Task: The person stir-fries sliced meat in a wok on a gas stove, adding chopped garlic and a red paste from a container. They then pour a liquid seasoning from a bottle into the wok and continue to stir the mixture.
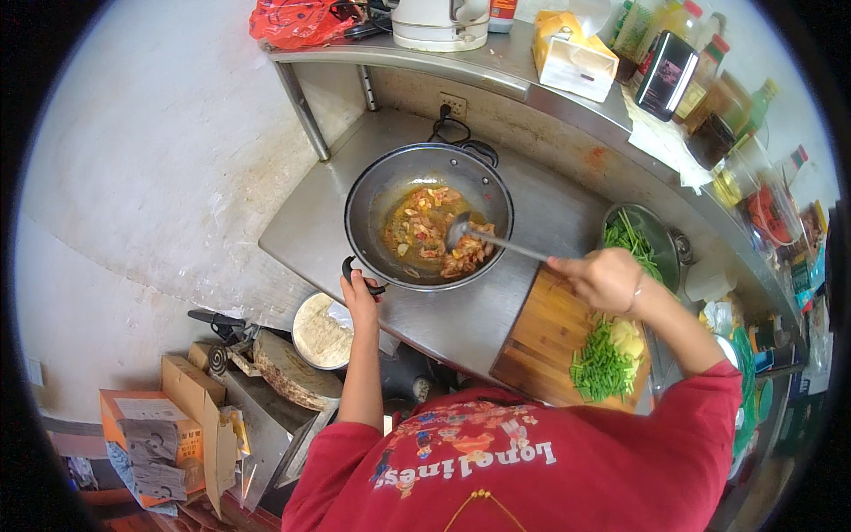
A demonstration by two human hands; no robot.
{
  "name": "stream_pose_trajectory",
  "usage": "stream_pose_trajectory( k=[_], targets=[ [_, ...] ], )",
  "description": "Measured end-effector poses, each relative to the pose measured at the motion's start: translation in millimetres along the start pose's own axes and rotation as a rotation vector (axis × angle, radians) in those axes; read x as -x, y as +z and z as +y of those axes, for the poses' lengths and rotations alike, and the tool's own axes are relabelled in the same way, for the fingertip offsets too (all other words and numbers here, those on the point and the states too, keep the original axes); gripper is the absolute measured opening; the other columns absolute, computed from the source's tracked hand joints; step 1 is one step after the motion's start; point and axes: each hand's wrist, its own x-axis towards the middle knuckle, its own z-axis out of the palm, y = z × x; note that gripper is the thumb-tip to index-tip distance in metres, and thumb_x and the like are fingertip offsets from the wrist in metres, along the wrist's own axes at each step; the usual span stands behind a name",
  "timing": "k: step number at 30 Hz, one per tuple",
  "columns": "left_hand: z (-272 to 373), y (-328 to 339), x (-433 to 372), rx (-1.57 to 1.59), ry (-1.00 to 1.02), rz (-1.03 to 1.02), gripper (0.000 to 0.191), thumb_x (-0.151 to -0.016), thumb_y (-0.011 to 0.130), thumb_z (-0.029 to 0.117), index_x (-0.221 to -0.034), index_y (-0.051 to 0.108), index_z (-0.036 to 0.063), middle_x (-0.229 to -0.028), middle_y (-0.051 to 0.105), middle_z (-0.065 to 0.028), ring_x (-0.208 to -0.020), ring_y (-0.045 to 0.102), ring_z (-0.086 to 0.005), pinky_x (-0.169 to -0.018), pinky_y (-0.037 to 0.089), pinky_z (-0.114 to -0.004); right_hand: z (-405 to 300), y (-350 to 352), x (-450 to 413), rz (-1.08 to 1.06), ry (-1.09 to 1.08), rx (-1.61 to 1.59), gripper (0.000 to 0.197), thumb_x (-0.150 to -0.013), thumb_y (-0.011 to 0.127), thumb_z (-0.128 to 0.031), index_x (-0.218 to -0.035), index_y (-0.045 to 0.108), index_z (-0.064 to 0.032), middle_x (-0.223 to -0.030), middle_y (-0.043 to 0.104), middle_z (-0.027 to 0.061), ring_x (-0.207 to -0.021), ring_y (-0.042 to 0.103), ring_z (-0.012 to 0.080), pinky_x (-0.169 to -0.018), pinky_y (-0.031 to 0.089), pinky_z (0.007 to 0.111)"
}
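Note:
My left hand (361,294) grips the black side handle (347,269) of a dark wok (372,179). Cooked meat pieces (471,256) in reddish-yellow oil lie in the wok, many gathered at its right side. In my right hand (606,276) is the handle of a metal ladle (508,246), its bowl down among the meat. Under and beside my right forearm sits a wooden cutting board (532,339) with chopped green stalks (602,362) and pale yellow slices (627,337).
A metal bowl (670,229) of leafy greens stands right of the wok. Behind runs a steel shelf (465,63) with a white kettle (440,23), a tissue pack (577,63), a phone (667,75) and several bottles. A plugged cord (444,120) lies behind the wok. A white-filled pot (322,332) stands lower left.

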Motion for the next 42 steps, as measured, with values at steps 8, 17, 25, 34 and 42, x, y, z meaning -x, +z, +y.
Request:
stream_pose_trajectory(
  k=[8,17,25,34,42],
  targets=[
    [-2.1,-11.3,1.7,-0.047,0.000,-0.033,0.035,-0.095,0.038,0.038,-0.107,0.044,0.0054,-0.070,0.050,-0.0047,-0.052,0.049,-0.0128,-0.043,0.041,-0.025,12.3,-29.0,-2.9,-0.121,-0.012,-0.197,0.043,-0.071,0.055,-0.008,-0.114,0.060,-0.0092,-0.080,0.063,0.0219,-0.070,0.062,0.0352,-0.070,0.050,0.042],
    [-15.8,-8.1,-8.9,-0.118,-0.045,-0.029,0.036,-0.093,0.040,0.041,-0.107,0.045,0.0077,-0.070,0.050,-0.0027,-0.055,0.048,-0.0120,-0.045,0.041,-0.024,-30.3,99.3,-115.1,-0.075,0.182,-0.262,0.050,-0.083,0.049,-0.012,-0.132,0.044,-0.0183,-0.078,0.065,0.0183,-0.068,0.064,0.0300,-0.060,0.053,0.041],
    [10.4,1.6,6.2,-0.051,-0.065,-0.024,0.037,-0.092,0.041,0.041,-0.108,0.045,0.0075,-0.074,0.050,-0.0034,-0.058,0.047,-0.0126,-0.044,0.038,-0.023,-18.2,115.7,-174.6,0.129,-0.095,0.209,0.046,-0.083,0.047,-0.013,-0.129,0.047,-0.0177,-0.073,0.064,0.0124,-0.066,0.065,0.0267,-0.054,0.051,0.039],
    [9.1,-1.3,6.8,-0.011,-0.095,-0.012,0.031,-0.095,0.037,0.035,-0.109,0.044,0.0074,-0.071,0.046,-0.0026,-0.057,0.044,-0.0119,-0.046,0.037,-0.024,9.8,76.0,-50.3,-0.029,0.515,-0.760,0.043,-0.082,0.051,-0.011,-0.125,0.050,-0.0066,-0.093,0.064,0.0215,-0.052,0.063,0.0271,-0.054,0.053,0.037],
    [8.4,1.6,9.4,0.033,-0.093,0.006,0.030,-0.095,0.038,0.035,-0.107,0.044,0.0082,-0.071,0.048,-0.0022,-0.059,0.045,-0.0114,-0.047,0.037,-0.024,-45.5,96.8,-50.4,-0.016,0.264,-0.499,0.043,-0.081,0.051,-0.014,-0.124,0.050,-0.0084,-0.088,0.063,0.0237,-0.078,0.063,0.0374,-0.074,0.051,0.046]
  ],
)
